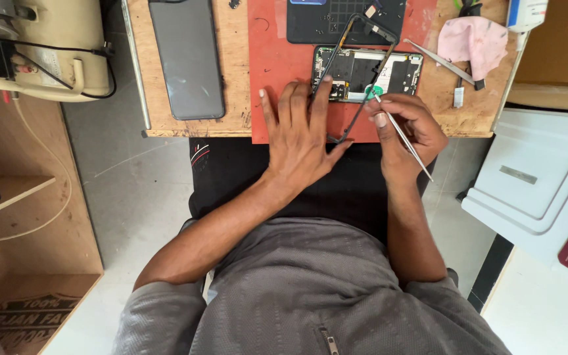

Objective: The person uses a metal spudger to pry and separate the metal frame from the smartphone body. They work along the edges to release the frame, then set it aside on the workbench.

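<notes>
An opened phone (389,71) with its circuit boards exposed lies on a red mat (272,59). A thin black phone frame (363,72) leans across it at a slant. My left hand (300,135) lies flat on the mat with fingers spread, its fingertips touching the frame's near edge by the phone's left end. My right hand (405,131) grips metal tweezers (399,128), whose tip points at a small green piece (375,92) on the phone's near edge.
A dark phone back panel (189,59) lies on the wooden table (231,98) to the left. A black mat (336,23), second tweezers (442,62) and a pink cloth (474,39) sit further back. A white box (534,177) stands right.
</notes>
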